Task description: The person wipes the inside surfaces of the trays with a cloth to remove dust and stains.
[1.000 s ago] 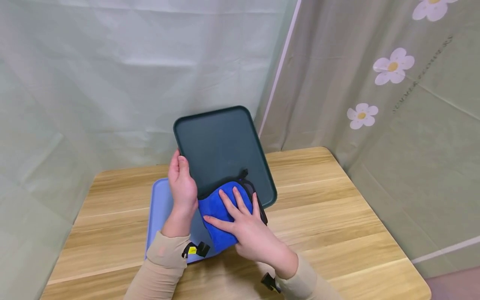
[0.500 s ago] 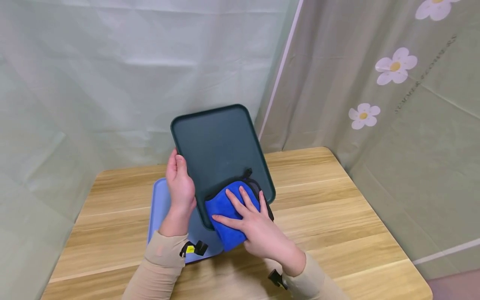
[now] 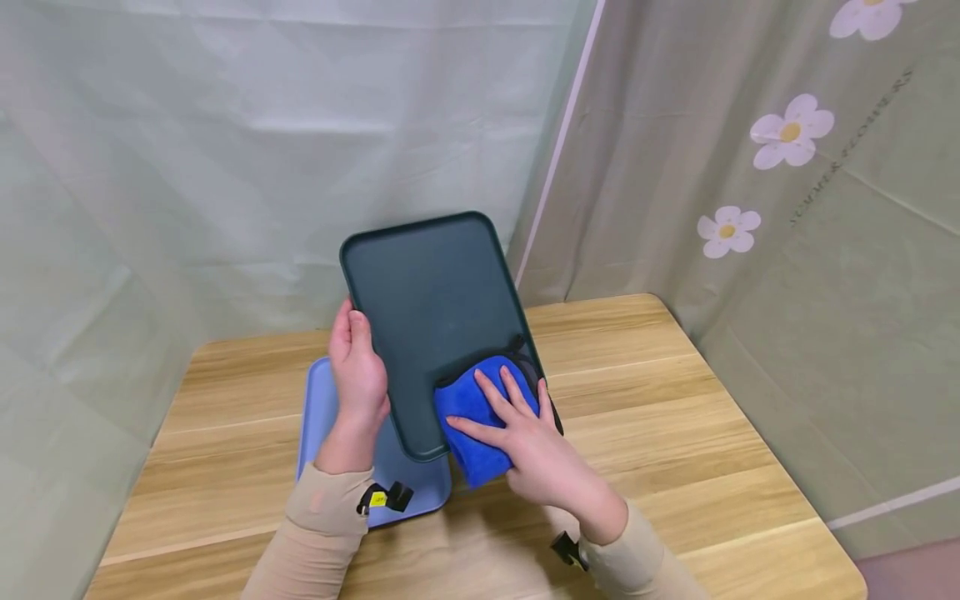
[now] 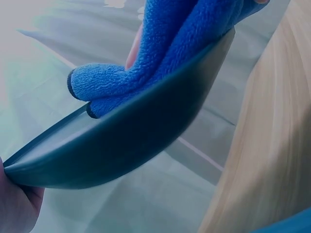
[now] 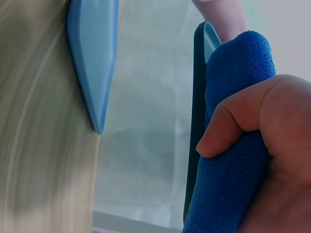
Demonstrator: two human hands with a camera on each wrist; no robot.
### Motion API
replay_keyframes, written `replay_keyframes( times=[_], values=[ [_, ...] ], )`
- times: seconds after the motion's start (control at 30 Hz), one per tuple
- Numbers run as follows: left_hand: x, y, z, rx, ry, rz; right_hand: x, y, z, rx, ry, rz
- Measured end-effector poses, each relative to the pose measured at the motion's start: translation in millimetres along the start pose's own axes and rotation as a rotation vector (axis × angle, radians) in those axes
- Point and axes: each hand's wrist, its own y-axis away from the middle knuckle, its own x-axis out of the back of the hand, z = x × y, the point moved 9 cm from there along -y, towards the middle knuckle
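Note:
A dark green rectangular tray (image 3: 435,300) is held up at a slant, its far end raised. My left hand (image 3: 360,367) grips its left edge, thumb along the rim and fingers mostly behind. My right hand (image 3: 536,454) lies with spread fingers on a folded blue cloth (image 3: 468,417), which covers the tray's lower right corner and hangs past the near edge. In the right wrist view, the bent thumb (image 5: 218,133) wraps over the fluffy cloth (image 5: 228,184). The left wrist view shows the dark-edged cloth (image 4: 184,48) against the tray's inner face.
Below the held tray, a light blue tray (image 3: 318,417) lies on the wooden table (image 3: 660,442), partly covered by the left arm and the green tray. Pale curtains (image 3: 262,167) stand behind and on both sides. A small black camera (image 3: 397,497) sits on the left wrist.
My right hand and the cloth have slid rightwards along the tray's near end, uncovering its lower left corner. The left hand and the green tray have shifted slightly left.

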Motion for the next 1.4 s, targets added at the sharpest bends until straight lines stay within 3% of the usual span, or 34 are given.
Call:
replay_keyframes(
  times=[0.33, 0.63, 1.13, 1.4],
  values=[
    [0.0, -1.0, -1.4, 0.027, -0.005, 0.028, 1, 1.8, 4, -0.026, -0.037, -0.008],
    [-4.1, -2.2, -1.2, 0.002, 0.016, 0.02, -3, 3.0, -4, -0.026, -0.061, -0.032],
    [-8.8, 0.5, -5.3, 0.02, -0.001, 0.027, -15, 2.9, -39, 0.085, -0.005, -0.044],
    [-9.0, 3.0, -5.7, 0.015, -0.004, 0.035, -14, 4.3, -43, 0.104, 0.024, -0.022]
  ],
)
